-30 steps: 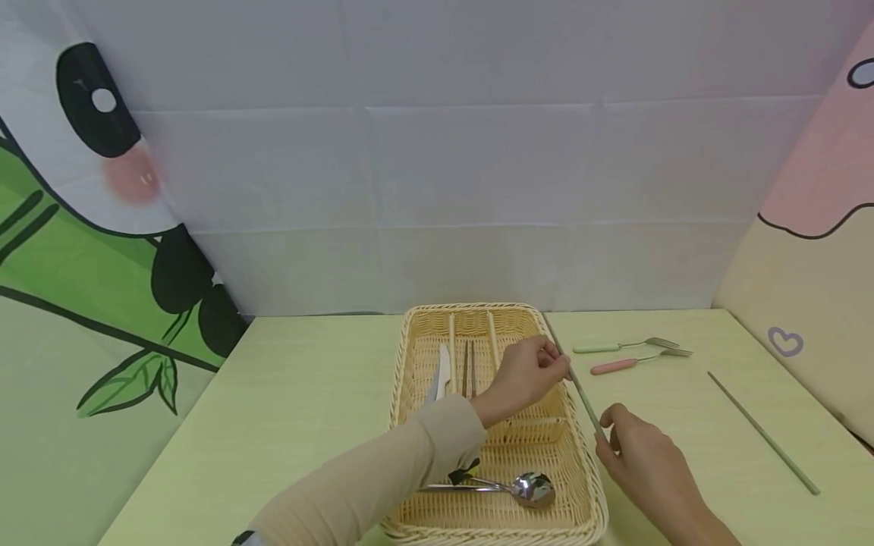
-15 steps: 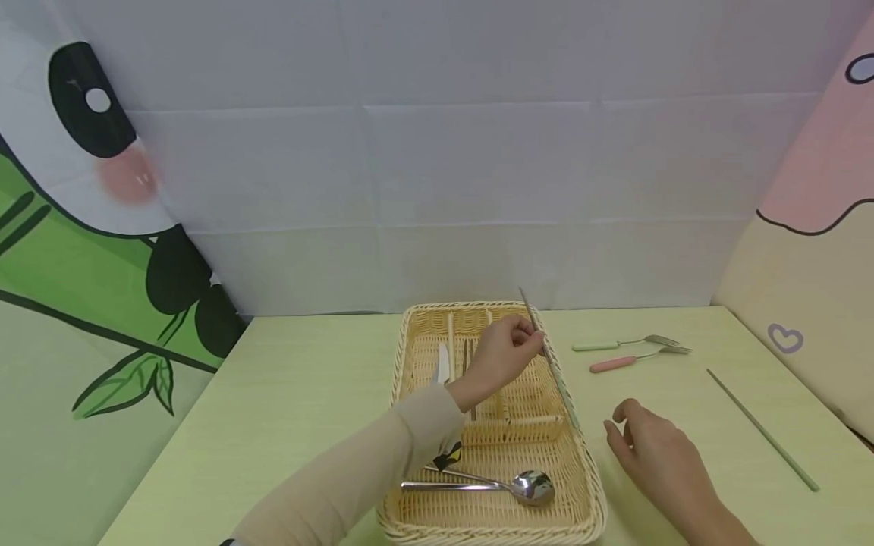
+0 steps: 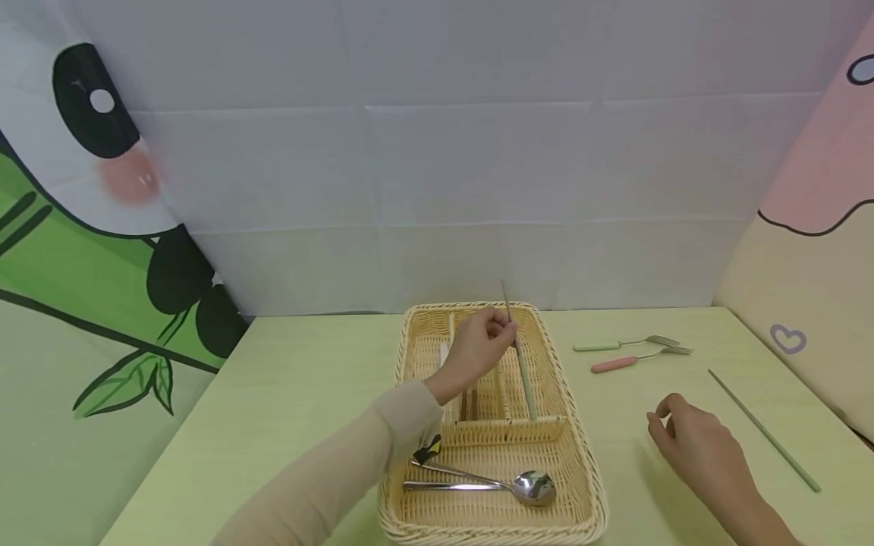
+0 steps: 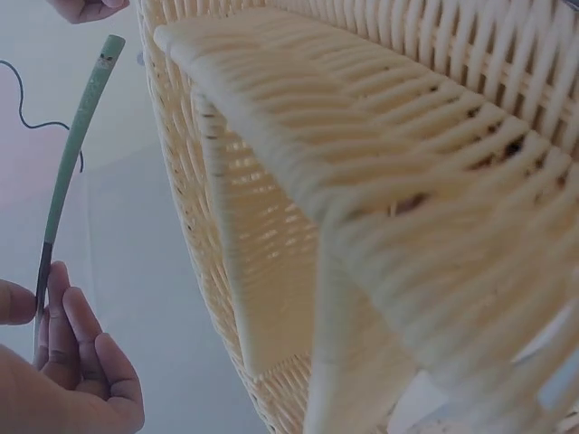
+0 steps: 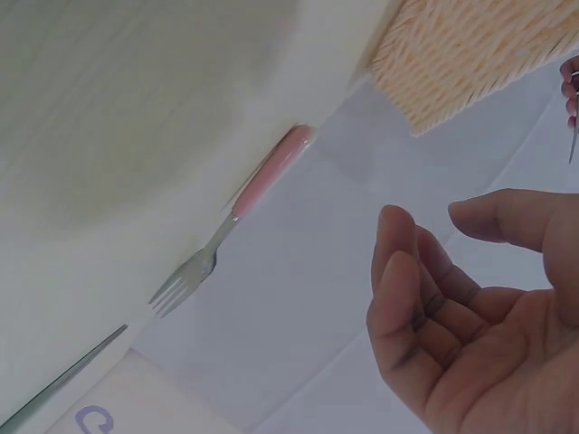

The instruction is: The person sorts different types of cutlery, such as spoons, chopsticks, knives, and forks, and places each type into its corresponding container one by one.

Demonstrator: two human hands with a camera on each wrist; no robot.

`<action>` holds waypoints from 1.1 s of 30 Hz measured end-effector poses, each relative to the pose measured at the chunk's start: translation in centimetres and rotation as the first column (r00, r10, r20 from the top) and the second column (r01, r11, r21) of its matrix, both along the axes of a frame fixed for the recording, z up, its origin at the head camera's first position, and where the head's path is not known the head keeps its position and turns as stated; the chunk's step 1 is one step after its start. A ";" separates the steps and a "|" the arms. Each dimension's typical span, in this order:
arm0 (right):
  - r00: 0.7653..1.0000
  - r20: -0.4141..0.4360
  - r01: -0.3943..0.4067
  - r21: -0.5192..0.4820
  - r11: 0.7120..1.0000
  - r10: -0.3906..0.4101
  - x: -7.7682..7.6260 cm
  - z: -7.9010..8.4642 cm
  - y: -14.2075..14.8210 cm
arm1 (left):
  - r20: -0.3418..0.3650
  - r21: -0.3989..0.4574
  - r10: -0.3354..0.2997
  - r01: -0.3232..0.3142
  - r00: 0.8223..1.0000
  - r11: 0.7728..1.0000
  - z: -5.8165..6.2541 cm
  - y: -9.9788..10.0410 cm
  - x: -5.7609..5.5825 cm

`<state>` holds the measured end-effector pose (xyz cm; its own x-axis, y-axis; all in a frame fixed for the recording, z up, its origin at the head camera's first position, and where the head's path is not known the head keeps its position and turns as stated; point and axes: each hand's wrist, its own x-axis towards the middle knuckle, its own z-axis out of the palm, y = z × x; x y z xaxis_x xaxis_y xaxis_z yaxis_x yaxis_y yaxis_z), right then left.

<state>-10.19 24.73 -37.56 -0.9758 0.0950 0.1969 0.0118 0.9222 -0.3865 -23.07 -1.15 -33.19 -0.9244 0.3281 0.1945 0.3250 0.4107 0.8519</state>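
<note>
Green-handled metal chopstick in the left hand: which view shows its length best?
Head: the green-handled metal chopstick shows nearly end to end, interrupted only at the left hand. Left wrist: larger handle, far tip out of sight. Right wrist: at most a thin bit at the edge.

Fingers of the left hand (image 3: 476,347) mask a stretch of the green chopstick (image 3: 524,379) they pinch, while its wrist and the sleeve (image 3: 328,462) block all but a sliver of a pale blade (image 3: 444,353) and the lower parts of brown sticks (image 3: 474,406) in the basket (image 3: 592,470). The right forearm (image 3: 758,516) runs off the head view's bottom edge; the right wrist view crops a second chopstick (image 5: 63,378) at left. A dark mark on the green handle is too small to read.
</note>
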 end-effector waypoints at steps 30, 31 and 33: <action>0.967 0.222 0.125 0.022 0.992 -0.127 0.1 -1.4 8.9 | -0.073 -0.218 0.089 -0.103 0.993 0.971 -1.0 -3.4 -2.1; 0.965 0.228 0.128 0.022 0.992 -0.129 0.0 -1.5 9.1 | -0.067 -0.237 0.084 -0.098 0.994 0.967 -1.0 -3.3 -2.1; 0.961 0.239 0.134 0.024 0.991 -0.135 0.0 -1.6 9.5 | -0.055 -0.276 0.076 -0.089 0.996 0.957 -1.0 -3.2 -2.0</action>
<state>-10.15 34.24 -39.13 -0.9728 0.2281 -0.0399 0.2274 0.9086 -0.3503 -25.04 -4.39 -34.21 -0.9433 0.2977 0.1467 0.3138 0.6560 0.6864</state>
